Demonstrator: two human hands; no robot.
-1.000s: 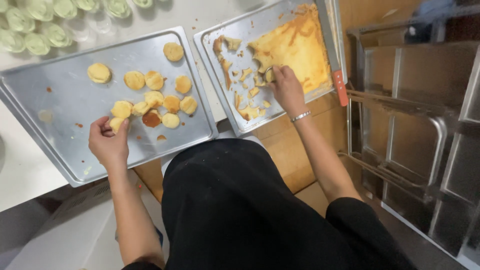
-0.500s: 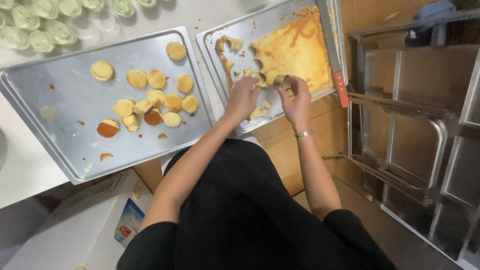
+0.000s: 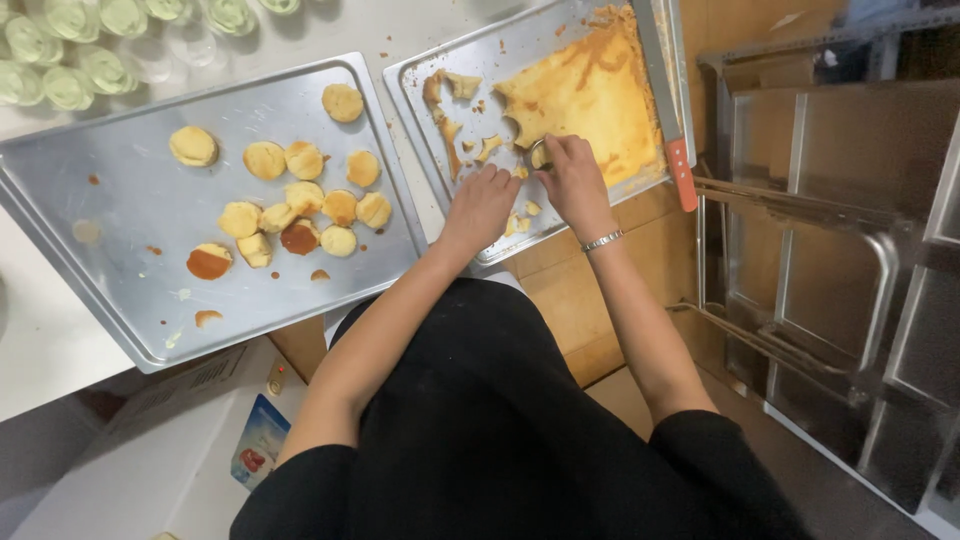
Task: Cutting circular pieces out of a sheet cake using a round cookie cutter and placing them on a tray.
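Hands both work the right-hand steel tray [image 3: 420,90] now; right hand [image 3: 575,180] grips a small round metal cutter [image 3: 540,153] on the yellow sponge sheet [image 3: 590,95]; left hand [image 3: 480,205], off the left tray a second ago, rests loosely curled beside it.

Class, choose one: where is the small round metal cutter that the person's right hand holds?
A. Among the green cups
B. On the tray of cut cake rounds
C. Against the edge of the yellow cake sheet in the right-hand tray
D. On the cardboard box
C: the right hand presses the round cutter at the cake sheet in the right-hand tray.
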